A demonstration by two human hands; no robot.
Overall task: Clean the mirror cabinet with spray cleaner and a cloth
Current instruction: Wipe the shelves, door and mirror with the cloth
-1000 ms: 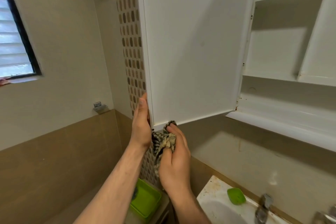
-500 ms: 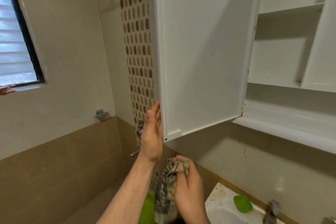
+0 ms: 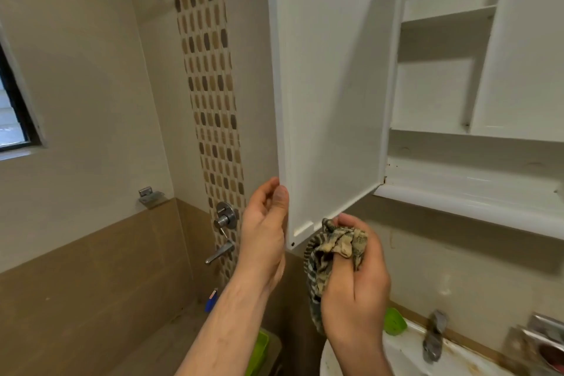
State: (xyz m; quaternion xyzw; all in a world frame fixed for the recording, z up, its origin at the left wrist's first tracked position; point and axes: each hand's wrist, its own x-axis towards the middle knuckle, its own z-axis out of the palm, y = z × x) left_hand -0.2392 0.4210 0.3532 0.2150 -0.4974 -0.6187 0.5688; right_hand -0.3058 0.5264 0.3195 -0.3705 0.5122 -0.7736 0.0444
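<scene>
The white cabinet door (image 3: 332, 94) stands swung open, its plain inner face toward me. My left hand (image 3: 264, 235) grips the door's lower left edge, thumb on the front and fingers behind it. My right hand (image 3: 354, 281) is closed around a bunched striped cloth (image 3: 331, 249), which sits just below the door's bottom edge, with a tail hanging down. The open cabinet (image 3: 476, 180) on the right shows bare white shelves. No spray bottle is in view.
A white sink (image 3: 403, 357) with a chrome tap (image 3: 433, 336) and a green soap dish (image 3: 395, 325) lies below right. Shower valve and spout (image 3: 224, 229) sit on the mosaic tile strip. A green tub (image 3: 259, 348) stands bottom centre; a window (image 3: 12, 107) at left.
My right hand with the cloth dropped away from the door's bottom edge, then rose back up close under it. My left hand kept hold of the door's edge. The view shifted.
</scene>
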